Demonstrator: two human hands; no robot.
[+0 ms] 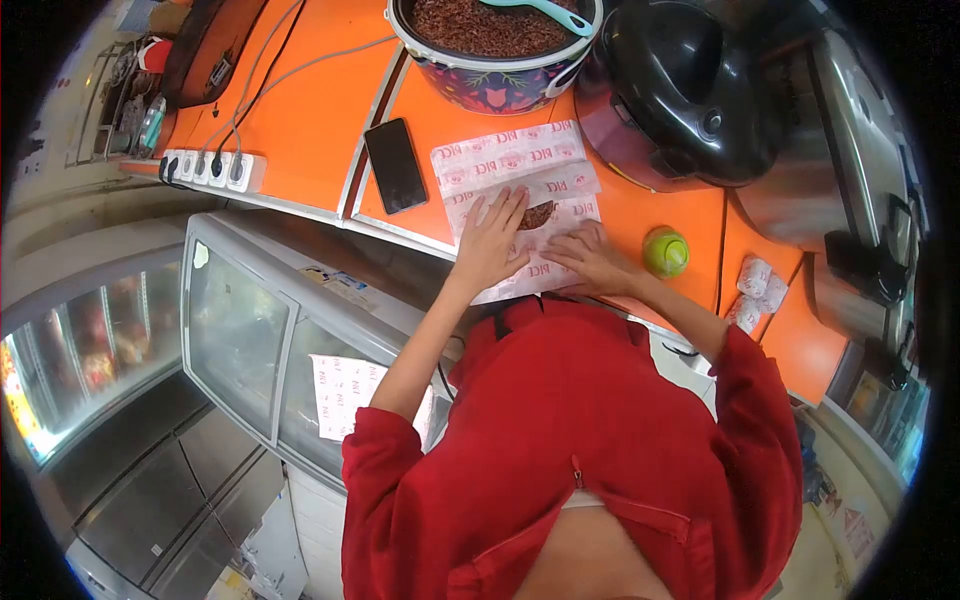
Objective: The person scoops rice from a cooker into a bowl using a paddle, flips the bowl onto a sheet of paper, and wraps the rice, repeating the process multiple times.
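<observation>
A sheet of white wrapping paper (465, 180) with red "RICE" print lies on the orange counter, its far part creased across. On its middle sits a small mound of dark brown rice (537, 215). My left hand (490, 245) rests on the paper at the left of the mound, fingers stretched out and pointing away from me. From the right, my right hand (588, 260) lies on the near right part of the paper, its fingers slightly bent and apart. A green-lidded container (666, 252) stands right of the paper.
Behind the paper stand a patterned pot (490, 85) of brown rice with a light blue spoon (545, 12) and a black-lidded cooker (690, 110). A phone (396, 165) lies left; wrapped packets (757, 290) lie right. Printed sheets (345, 390) rest on the glass-topped freezer (240, 320).
</observation>
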